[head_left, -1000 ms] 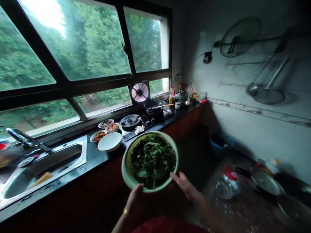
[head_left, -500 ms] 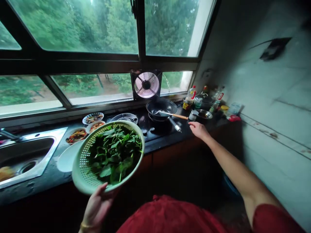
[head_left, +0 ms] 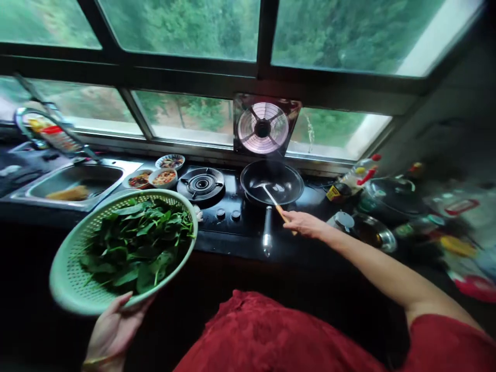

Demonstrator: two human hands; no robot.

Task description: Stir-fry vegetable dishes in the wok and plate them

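Sink: at 9 o'clock of the view, the sink (head_left: 129, 168) set into the tabletop (head_left: 228, 245), a tan item (head_left: 68, 193) inside it.
Left hand: the left hand (head_left: 114, 330) grips the colander, thumb over its rim at the 6 o'clock edge.
Colander: the pale green colander (head_left: 62, 281) is at 8 o'clock of the view, held up and tilted.
Greens: leafy greens (head_left: 135, 248) heaped inside the colander.
Bowls: three bowls (head_left: 174, 182) of food clustered at the colander's 1 o'clock.
Burner: a bare burner (head_left: 201, 183) at the wok's 9 o'clock.
Fan: a round fan (head_left: 263, 129) by the window, at the wok's 12 o'clock.
Wok: the dark wok (head_left: 287, 181) on the stove, handle pointing to 6 o'clock.
Spatula: the spatula (head_left: 279, 211) has its head in the wok, wooden handle slanting out toward 5 o'clock.
Right hand: the right hand (head_left: 304, 225) is closed around that handle.
Jar: a lidded jar (head_left: 344, 222) at the wok's 4 o'clock.
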